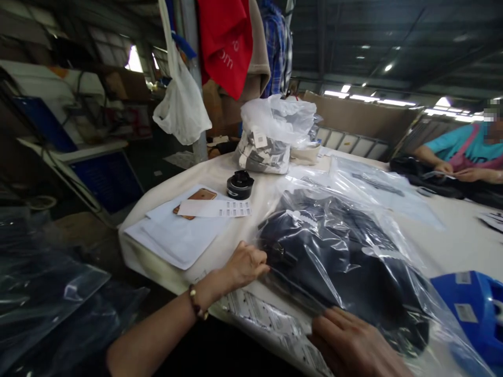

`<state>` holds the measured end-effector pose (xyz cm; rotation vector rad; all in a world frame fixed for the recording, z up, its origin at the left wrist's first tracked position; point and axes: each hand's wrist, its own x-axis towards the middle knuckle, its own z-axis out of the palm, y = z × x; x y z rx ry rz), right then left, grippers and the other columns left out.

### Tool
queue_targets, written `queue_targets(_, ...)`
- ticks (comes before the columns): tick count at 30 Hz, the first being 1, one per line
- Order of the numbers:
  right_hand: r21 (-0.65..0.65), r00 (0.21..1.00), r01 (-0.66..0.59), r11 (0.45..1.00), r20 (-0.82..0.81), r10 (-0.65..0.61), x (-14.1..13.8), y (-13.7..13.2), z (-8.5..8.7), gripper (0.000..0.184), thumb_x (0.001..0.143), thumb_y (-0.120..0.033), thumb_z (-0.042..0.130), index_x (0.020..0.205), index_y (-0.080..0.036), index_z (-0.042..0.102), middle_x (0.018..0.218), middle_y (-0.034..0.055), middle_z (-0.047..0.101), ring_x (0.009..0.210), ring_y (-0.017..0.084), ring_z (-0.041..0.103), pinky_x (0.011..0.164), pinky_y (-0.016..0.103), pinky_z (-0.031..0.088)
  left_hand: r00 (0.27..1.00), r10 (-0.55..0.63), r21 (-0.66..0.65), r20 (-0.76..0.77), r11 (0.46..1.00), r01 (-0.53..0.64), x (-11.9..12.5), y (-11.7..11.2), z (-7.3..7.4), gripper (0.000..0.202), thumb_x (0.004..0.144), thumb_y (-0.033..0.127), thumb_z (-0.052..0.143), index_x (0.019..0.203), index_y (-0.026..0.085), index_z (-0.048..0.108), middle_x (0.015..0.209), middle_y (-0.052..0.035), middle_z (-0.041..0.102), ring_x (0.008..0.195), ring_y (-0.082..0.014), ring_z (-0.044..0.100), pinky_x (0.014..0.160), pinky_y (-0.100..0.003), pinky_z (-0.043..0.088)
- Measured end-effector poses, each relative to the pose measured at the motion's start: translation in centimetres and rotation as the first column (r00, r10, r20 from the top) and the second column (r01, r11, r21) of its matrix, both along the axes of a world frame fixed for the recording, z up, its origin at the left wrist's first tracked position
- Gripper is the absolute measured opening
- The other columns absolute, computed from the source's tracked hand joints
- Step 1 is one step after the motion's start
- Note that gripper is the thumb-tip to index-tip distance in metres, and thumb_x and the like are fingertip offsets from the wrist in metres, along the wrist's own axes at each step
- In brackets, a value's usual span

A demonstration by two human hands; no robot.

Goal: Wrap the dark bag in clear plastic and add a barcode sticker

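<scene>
Two hands in the head cam, both on one clear poly bag (346,238) w/ a dark navy garment (338,262) folded inside; bag lay flat on a white cloth-covered table (451,238), near the front edge. L hand (245,266) sat at the bag's left end, fingers curled against the plastic, beaded bracelet (197,302) on the wrist. R hand (353,345) was at the bag's lower edge, fingers on the plastic, well apart from L hand. Couldn't tell if either hand was actually pinching or just touching. Printed sheet (267,319) lay under the bag's near edge. Left of it on the table: white papers (173,235), a phone in a copper-colored case (196,198) partly under a barcode label strip (216,208), and a black cylindrical item (239,185). Further back, a clear bag of tagged gray items (264,154). Blue plastic crate (471,309) at right, beside the bag. Co-worker in a teal top (463,149) sat across the table, their hands (444,167) on dark material. More bagged dark goods (47,298) lay low at left, off the table.
</scene>
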<state>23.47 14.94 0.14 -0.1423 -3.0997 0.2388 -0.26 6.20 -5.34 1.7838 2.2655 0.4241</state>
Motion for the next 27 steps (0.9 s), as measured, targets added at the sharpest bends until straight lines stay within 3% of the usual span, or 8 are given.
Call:
queue_targets(3,0.113,0.999,-0.038,0.993,0.039,0.033,-4.8,-0.4,-0.2,0.021,0.085,-0.009,0.043,0.07,-0.021,0.051,0.07,0.0006,0.058,0.061,0.014,0.052,0.056,0.027,0.033,1.0,0.0,0.021,0.004,1.0,0.0,0.0,0.1,-0.2,0.021,0.085,0.035,0.057,0.074,0.018,0.062,0.078,-0.0006,0.069,0.081,-0.0187,0.061,0.08,-0.035,0.037)
queue_targets(6,0.223,0.997,-0.052,0.973,0.066,0.038,-7.8,0.1,-0.9,0.021,0.083,-0.006,0.045,0.07,-0.021,0.052,0.069,0.0004,0.057,0.064,0.016,0.052,0.061,0.029,0.031,1.0,-0.008,0.039,0.002,0.999,0.008,-0.2,0.1,-0.6,0.021,0.085,0.035,0.057,0.074,0.018,0.062,0.078,-0.0014,0.069,0.08,-0.0196,0.062,0.08,-0.036,0.039)
queue_targets(16,0.467,0.996,-0.087,0.88,0.042,0.076,-11.5,0.9,-1.5,0.017,0.086,-0.014,0.044,0.073,-0.019,0.055,0.07,0.0023,0.06,0.069,0.017,0.055,0.067,0.031,0.03,0.997,-0.083,0.093,-0.005,0.992,0.083,-1.0,0.2,-2.1,0.018,0.087,0.029,0.05,0.076,0.019,0.061,0.078,-0.0037,0.069,0.08,-0.0215,0.064,0.074,-0.035,0.043)
queue_targets(23,0.437,0.94,0.006,0.899,0.305,-0.155,-13.8,-0.1,0.1,0.023,0.088,-0.02,0.044,0.076,-0.016,0.062,0.077,0.0075,0.068,0.076,0.021,0.065,0.064,0.03,0.036,0.995,-0.103,0.078,-0.008,0.992,0.103,-1.2,-0.3,-1.8,0.015,0.082,0.015,0.046,0.08,0.018,0.061,0.078,-0.0049,0.069,0.077,-0.0221,0.064,0.072,-0.035,0.045)
queue_targets(27,0.444,0.909,0.099,0.89,0.323,-0.263,-14.4,-1.0,0.6,0.025,0.087,-0.025,0.042,0.079,-0.014,0.064,0.081,0.013,0.069,0.081,0.027,0.066,0.065,0.033,0.04,0.994,-0.105,0.047,-0.008,0.993,0.106,-1.3,-0.4,-1.4,0.014,0.08,0.014,0.048,0.082,0.017,0.062,0.079,-0.0063,0.069,0.077,-0.0227,0.065,0.07,-0.035,0.045)
